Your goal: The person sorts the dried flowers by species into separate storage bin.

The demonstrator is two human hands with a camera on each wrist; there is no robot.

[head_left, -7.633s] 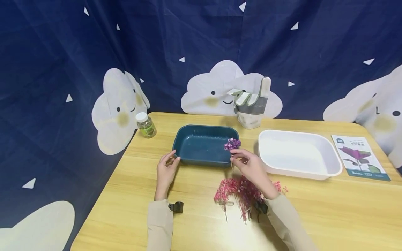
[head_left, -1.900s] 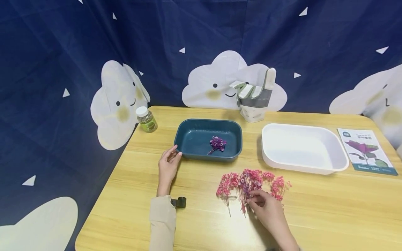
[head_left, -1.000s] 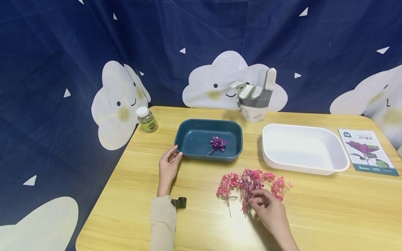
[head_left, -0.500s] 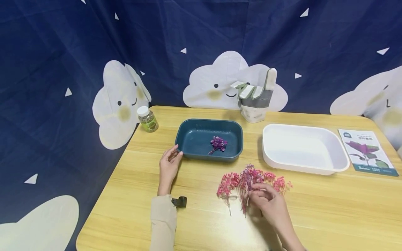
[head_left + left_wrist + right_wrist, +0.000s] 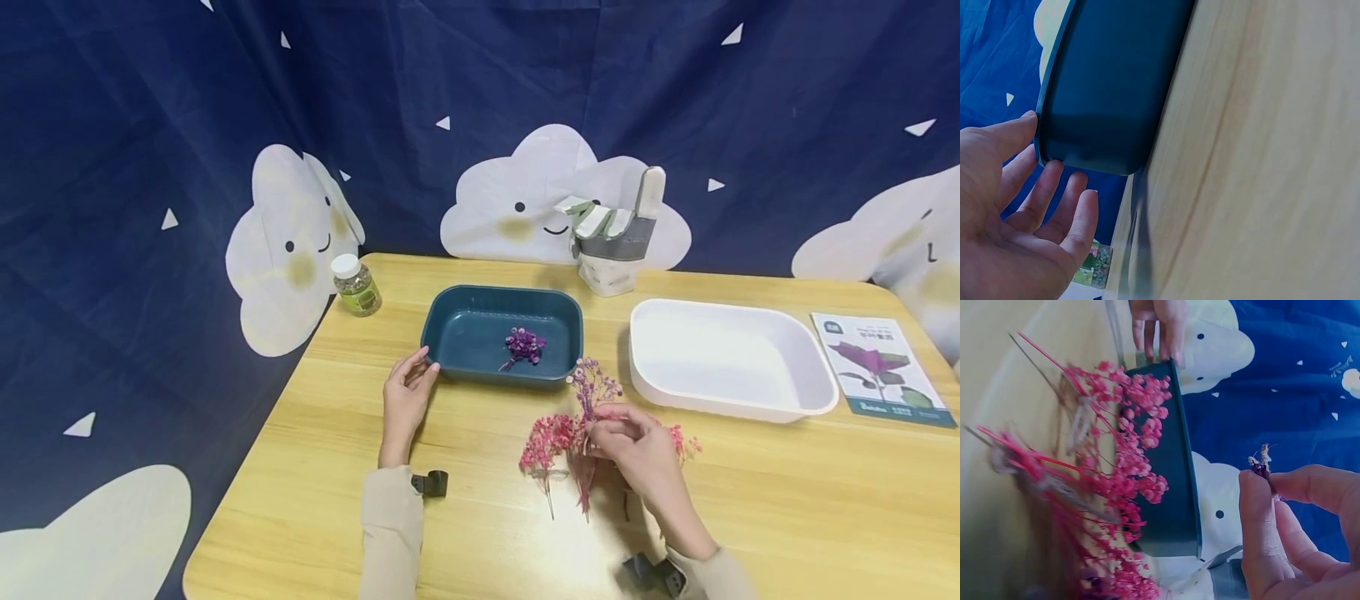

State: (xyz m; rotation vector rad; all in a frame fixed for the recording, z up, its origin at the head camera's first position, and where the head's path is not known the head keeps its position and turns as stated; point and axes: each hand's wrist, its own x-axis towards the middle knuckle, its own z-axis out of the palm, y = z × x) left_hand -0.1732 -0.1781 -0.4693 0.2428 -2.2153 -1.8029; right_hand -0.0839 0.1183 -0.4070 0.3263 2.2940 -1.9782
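Observation:
My right hand pinches a small bunch of dried purple flowers by its stems, upright above the pink bunches on the table. In the right wrist view, its stem ends poke out between thumb and fingertips. Several bunches of dried pink flowers lie below, partly hidden by this hand. Another purple bunch lies inside the dark teal tray. At that tray's near left corner, my left hand rests its fingertips against the rim, the other fingers loosely bent, as the left wrist view shows.
A white tray stands right of the teal one, with a booklet beside it. Behind stands a work glove propped upright. A jar with a white lid sits at the back left edge. A dark curtain hangs behind the table.
The purple bunch in the tray was in my right hand earlier. That hand went back to the pile and has lifted another purple bunch upward, toward the trays. My left hand stays at the tray corner.

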